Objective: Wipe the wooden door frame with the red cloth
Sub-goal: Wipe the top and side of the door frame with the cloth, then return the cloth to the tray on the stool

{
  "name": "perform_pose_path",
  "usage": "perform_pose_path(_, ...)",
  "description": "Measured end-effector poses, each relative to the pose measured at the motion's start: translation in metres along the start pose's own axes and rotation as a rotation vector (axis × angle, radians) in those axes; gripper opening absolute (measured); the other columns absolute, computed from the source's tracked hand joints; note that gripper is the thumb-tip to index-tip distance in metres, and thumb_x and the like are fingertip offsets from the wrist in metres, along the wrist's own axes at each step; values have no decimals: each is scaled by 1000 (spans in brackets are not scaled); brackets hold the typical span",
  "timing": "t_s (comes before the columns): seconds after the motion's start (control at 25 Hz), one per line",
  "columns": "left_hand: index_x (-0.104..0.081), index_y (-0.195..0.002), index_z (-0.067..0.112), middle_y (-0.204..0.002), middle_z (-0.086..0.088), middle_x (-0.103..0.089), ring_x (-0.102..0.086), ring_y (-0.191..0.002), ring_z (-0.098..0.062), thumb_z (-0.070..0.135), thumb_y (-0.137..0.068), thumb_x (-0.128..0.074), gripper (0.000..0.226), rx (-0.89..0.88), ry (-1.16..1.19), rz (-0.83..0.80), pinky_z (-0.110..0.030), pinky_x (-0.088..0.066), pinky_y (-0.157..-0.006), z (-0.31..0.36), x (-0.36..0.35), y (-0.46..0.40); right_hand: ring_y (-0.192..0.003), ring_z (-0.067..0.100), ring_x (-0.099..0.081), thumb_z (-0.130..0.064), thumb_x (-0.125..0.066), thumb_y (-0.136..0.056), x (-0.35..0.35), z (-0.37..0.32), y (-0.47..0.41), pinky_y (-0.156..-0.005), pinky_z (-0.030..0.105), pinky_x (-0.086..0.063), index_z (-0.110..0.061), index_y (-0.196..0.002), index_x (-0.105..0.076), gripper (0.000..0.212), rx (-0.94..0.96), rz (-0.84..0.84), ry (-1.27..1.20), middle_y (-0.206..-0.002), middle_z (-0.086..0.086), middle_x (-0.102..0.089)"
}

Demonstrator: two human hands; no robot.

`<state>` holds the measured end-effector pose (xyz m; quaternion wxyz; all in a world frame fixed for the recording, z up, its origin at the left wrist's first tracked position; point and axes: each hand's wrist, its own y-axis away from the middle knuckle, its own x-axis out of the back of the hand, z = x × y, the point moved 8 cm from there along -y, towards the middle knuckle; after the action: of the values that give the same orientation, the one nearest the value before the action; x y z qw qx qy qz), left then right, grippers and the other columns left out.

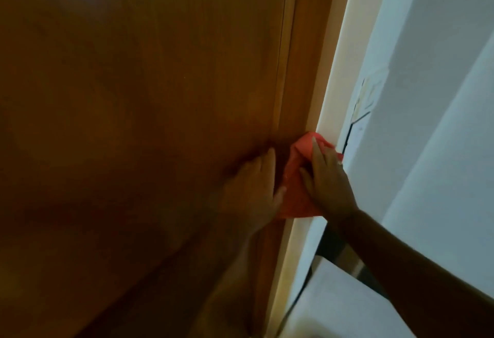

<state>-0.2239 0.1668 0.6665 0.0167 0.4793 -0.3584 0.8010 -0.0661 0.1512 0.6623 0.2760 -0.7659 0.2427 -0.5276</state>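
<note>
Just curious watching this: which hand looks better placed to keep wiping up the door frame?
The right hand. It presses the red cloth flat against the wooden door frame, while the left hand rests bare on the door beside it.

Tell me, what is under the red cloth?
The red cloth lies pressed on the wooden door frame by the right hand. The frame surface beneath it is covered, so its state cannot be seen.

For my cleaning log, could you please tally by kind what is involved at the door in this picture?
Bare hands: 2, left hand and right hand
Crumpled red cloth: 1
Brown wooden door: 1
Wooden door frame: 1
Total: 5
</note>
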Motion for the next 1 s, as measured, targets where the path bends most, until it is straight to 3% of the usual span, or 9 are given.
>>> perform_pose_path(0.08,-34,-147,15,-146,-12,-49,-50,-131,-31,60,-84,-60,82,187,291,-235,-41,-42,-102,-6,-74,41,-115,43,-57,-29,-53,-97,8,-1,-9,-92,50,-48,-9,-147,-32,58,-24,-32,46,-136,24,-50)
perform_pose_path(0.2,-54,-125,13,-115,-12,-65,-64,-104,-29,64,-76,-63,71,357,621,-229,-33,-47,-80,-14,-107,23,-107,41,-59,-35,-62,-91,23,-19,-11,-83,49,-53,-23,-150,-24,71,70,-62,169,-130,24,-51)
perform_pose_path(0.36,-63,-109,18,-84,7,-59,-57,-70,-10,34,-86,-67,29,140,510,-191,-18,-32,-58,-8,-93,33,-107,49,-56,-37,-61,-85,43,-39,-30,-83,56,-48,-23,-136,-49,55,457,-69,699,-132,28,-49)
perform_pose_path(0.52,-63,-88,27,-72,11,-61,-57,-62,-2,28,-66,-65,21,151,803,-316,-22,-45,-59,-10,-88,42,-103,42,-60,-26,-64,-85,39,-18,-4,-79,51,-50,-15,-102,-66,20,683,-177,659,-126,22,-57)
perform_pose_path(0.6,-65,-86,28,-76,10,-67,-62,-67,3,28,-60,-67,26,290,1048,-255,-15,-48,-60,-17,-96,56,-93,30,-61,-32,-69,-81,31,33,21,-80,48,-52,-18,-92,-65,19,440,-414,398,-108,11,-62)
perform_pose_path(0.68,-70,-90,26,-81,5,-76,-70,-75,-4,19,-71,-73,20,520,1211,-188,-20,-54,-62,-22,-121,75,-79,21,-62,-24,-73,-81,20,111,69,-76,41,-55,-16,-88,-61,16,-86,-623,-88,-90,4,-64)
perform_pose_path(0.8,-73,-100,20,-96,-3,-78,-73,-89,-22,15,-89,-67,13,852,1286,-222,-33,-59,-68,6,-197,116,-85,24,-69,-16,-70,-83,-7,208,189,-76,38,-55,-12,-103,-68,20,-800,-600,-880,-94,11,-71)
perform_pose_path(0.92,-73,-102,20,-97,-5,-78,-74,-90,-23,27,-92,-65,15,1013,1248,-393,-34,-60,-68,50,-295,162,-96,31,-71,-38,-69,-78,-45,265,325,-74,45,-57,-21,-115,-67,41,-1344,-541,-1173,-104,9,-74)
perform_pose_path(1.0,-72,-108,18,-103,-9,-77,-73,-94,-26,34,-92,-64,24,1085,1138,-499,-39,-60,-74,62,-357,203,-103,34,-68,-43,-67,-83,-74,284,411,-78,47,-57,-20,-122,-62,46,-1607,-610,-1191,-112,11,-72)
